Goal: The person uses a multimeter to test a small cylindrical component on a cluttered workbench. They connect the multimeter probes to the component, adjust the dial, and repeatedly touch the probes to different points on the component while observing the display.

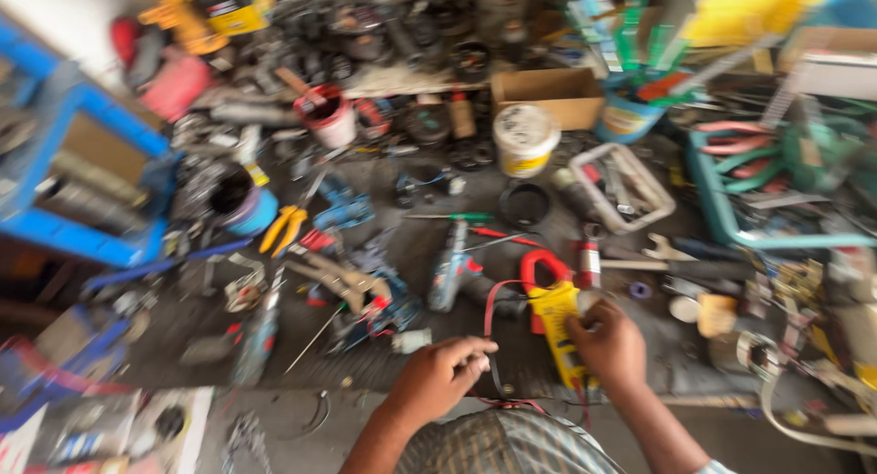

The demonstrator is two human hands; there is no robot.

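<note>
Gripping yellow clamp meter with red jaw (554, 314) upright on cluttered workbench (384, 364), right hand (610, 344) curled round body, steadying it; left hand (437, 375) pinching dark test lead (493, 364), fingers together; blurred.

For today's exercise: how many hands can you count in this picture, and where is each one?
2. The left hand rests at bottom centre, fingers by a dark lead. The right hand sits just right of it, gripping the yellow clamp meter. The clutter may hide others.

Bare tabletop (301, 410) shows only at lower centre-left of the frame, left of the left hand (438, 375). Ahead, drill (452, 273), pliers (283, 227) and tub (523, 138) crowd every path.
</note>
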